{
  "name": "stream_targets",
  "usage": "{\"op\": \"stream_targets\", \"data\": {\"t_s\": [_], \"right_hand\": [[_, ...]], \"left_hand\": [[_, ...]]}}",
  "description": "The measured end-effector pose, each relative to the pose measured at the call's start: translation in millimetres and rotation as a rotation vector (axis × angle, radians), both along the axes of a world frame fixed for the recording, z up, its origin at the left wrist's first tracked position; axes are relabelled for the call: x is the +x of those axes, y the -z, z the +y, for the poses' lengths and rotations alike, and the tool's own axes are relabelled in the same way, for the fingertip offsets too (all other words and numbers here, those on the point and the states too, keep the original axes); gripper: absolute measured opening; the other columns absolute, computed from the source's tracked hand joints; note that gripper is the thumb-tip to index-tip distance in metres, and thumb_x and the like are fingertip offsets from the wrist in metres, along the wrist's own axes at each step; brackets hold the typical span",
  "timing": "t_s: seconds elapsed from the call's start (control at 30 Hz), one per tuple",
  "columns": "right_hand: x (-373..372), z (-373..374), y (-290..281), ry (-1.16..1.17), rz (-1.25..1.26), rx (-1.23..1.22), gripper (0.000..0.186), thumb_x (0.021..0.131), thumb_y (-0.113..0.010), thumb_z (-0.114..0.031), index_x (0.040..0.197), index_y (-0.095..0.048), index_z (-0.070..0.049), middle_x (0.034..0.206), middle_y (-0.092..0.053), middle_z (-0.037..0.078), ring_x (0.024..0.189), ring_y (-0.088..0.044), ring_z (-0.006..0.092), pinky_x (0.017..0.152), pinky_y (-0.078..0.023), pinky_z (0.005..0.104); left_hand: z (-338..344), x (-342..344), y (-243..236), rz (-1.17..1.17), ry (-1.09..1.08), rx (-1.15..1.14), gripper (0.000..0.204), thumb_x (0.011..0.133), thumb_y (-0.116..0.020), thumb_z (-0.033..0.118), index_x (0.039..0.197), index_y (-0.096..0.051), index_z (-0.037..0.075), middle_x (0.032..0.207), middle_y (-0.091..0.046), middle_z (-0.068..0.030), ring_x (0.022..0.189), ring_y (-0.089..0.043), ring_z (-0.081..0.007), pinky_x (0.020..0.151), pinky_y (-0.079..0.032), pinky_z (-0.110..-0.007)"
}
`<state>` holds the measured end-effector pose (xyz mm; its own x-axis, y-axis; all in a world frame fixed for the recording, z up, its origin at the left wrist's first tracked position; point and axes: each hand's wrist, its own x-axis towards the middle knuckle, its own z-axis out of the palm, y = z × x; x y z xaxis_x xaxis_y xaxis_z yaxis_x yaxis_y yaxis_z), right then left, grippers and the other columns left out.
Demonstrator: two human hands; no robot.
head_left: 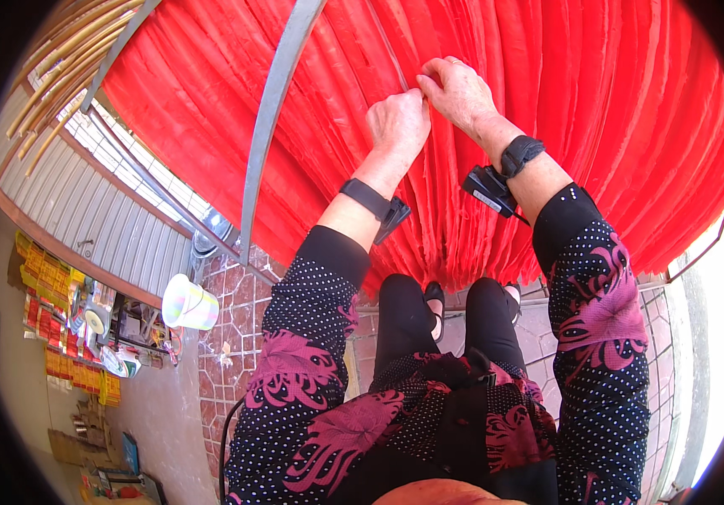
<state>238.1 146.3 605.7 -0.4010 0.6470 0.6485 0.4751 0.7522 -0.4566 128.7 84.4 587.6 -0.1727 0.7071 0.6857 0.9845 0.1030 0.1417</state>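
While L hand [400, 124] & R hand [461, 94] meet over the red pleated material [623, 126], fingers curled in close, can't tell if they grip a fold. Material's bunched tight right under them, so a hard tug could prob. tear it; R wrist's black box [488, 190] might snag too.

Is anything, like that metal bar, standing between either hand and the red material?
Nothing visible is. The left hand and right hand are close together over the folded red material. The grey metal bar crosses the view left of the left hand, not between. Whether the fingers pinch a fold is unclear.
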Motion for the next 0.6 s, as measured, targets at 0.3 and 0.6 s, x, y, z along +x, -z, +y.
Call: {"op": "stream_targets", "data": {"t_s": [0.3,0.6], "right_hand": [[2,9,14,-0.12,0.157,-0.15,0.029,0.089,-0.054,-0.033,0.101,-0.064,-0.009,0.097,-0.065,0.014,0.096,-0.061,0.0309,0.082,-0.048,0.04],[20,17,16,-0.014,0.172,-0.075,0.023,0.088,-0.055,-0.029,0.092,-0.061,-0.006,0.087,-0.065,0.015,0.087,-0.062,0.0319,0.076,-0.048,0.0406]], "left_hand": [[0,-20,16,-0.285,0.069,0.108,0.018,0.081,-0.062,0.025,0.085,-0.067,0.008,0.071,-0.065,-0.0142,0.071,-0.064,-0.0318,0.063,-0.049,-0.04],[2,-66,34,-0.889,0.392,0.11,0.008,0.086,-0.061,0.008,0.08,-0.059,0.004,0.067,-0.055,0.0029,0.06,-0.05,-0.0039,0.052,-0.042,-0.02]]}}
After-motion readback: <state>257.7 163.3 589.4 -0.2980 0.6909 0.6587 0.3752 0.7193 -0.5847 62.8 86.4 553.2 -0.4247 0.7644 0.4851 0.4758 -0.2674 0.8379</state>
